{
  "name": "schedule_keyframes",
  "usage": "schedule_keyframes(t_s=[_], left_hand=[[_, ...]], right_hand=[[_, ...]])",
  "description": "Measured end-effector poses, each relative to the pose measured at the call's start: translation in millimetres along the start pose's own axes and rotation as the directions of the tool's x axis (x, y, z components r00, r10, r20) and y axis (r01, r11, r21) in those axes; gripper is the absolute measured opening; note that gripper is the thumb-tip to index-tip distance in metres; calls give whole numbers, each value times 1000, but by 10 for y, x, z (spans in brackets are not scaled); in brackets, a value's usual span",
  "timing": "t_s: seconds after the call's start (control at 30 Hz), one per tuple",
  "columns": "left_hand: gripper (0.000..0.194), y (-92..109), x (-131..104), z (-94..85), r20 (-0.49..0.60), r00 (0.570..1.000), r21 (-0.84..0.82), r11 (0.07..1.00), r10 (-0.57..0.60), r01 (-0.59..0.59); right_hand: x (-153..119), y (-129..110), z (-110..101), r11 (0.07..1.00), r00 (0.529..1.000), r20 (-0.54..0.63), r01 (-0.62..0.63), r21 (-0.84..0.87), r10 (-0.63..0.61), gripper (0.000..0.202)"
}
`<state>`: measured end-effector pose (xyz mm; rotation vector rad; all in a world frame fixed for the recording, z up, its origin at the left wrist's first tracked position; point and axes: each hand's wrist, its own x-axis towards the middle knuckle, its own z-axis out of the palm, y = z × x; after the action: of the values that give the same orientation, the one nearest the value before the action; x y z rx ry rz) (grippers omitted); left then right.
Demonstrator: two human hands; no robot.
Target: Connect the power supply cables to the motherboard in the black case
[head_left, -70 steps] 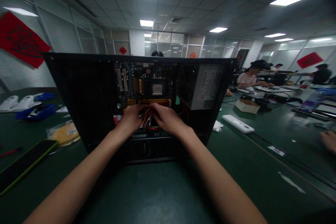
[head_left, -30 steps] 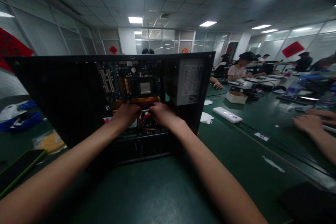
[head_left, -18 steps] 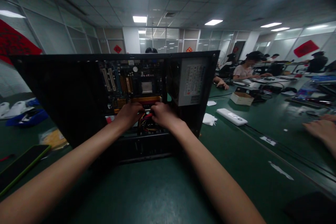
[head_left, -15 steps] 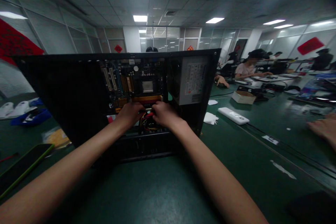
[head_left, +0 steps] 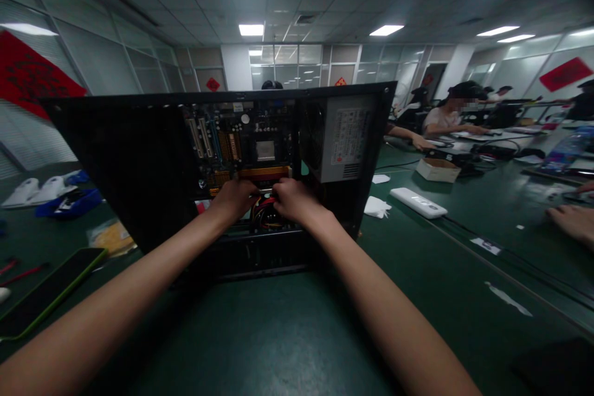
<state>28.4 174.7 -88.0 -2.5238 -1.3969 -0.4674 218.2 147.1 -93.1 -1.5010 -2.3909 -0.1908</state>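
Note:
An opened black computer case (head_left: 111, 136) stands on the green table in front of me, its inside facing me. It bears a motherboard (head_left: 248, 136) and, at the upper right, a grey power supply (head_left: 346, 136). Below the orange memory slots (head_left: 264, 173), my left hand (head_left: 236, 197) and my right hand (head_left: 293, 196) are close together with curled fingers. Between and beneath them hangs a bundle of red, yellow and black cables (head_left: 266, 213). Both sets of fingertips are partly hidden, so what they pinch is unclear.
A phone (head_left: 49, 288), a bag with yellow contents (head_left: 111, 236) and a blue tray (head_left: 69, 201) lie to the left. To the right are a white power strip (head_left: 418, 203), crumpled tissue (head_left: 377, 206) and a small box (head_left: 437, 170). Another person's hand (head_left: 573, 221) rests at the far right.
My view has shifted slightly, so the case sits a little further right in the picture. Both hands stay at the same place in the case. A co-worker's arm behind the case has reached rightward.

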Motion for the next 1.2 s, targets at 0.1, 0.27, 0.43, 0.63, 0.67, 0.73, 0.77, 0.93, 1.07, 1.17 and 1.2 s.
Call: schedule_keyframes(t_s=[0.1,0.27,0.43,0.63,0.67,0.73,0.77,0.93,1.07,1.17,1.2], left_hand=[[19,12,-1,1,5,1000,8,1000,1,-1],[18,-22,3,35,-15,1000,-1,1000,13,-13],[18,-22,14,38,7,1000,16,1000,-7,7],[20,36,21,2,55,998,51,999,-21,18],[20,42,20,-4,57,998,54,998,-24,21],[20,46,17,-9,53,998,66,997,-38,34],[19,44,17,-9,51,998,74,996,-48,45],[19,27,24,2,60,995,105,991,-84,77],[18,38,15,-7,88,993,135,988,-83,71],[21,41,1,-1,79,993,126,989,-83,72],[21,36,-1,8,73,994,113,991,-81,73]], right_hand=[[0,0,4,1000,1000,12,0,1,0,22],[-12,-8,-8,1000,1000,11,-2,3,2,23],[-9,-16,-14,1000,999,34,1,-9,0,24],[19,-4,34,1000,1000,16,4,-26,-3,23],[21,-1,40,1000,1000,12,7,-27,-7,23],[18,2,44,1000,1000,6,12,-29,-12,22],[14,1,41,999,1000,2,15,-29,-15,22],[-8,-19,7,999,999,-21,37,-17,-38,21],[7,-27,14,997,996,-61,71,-10,-71,20],[28,-17,42,995,993,-67,98,5,-98,22],[34,-12,51,994,992,-67,109,13,-108,23]])
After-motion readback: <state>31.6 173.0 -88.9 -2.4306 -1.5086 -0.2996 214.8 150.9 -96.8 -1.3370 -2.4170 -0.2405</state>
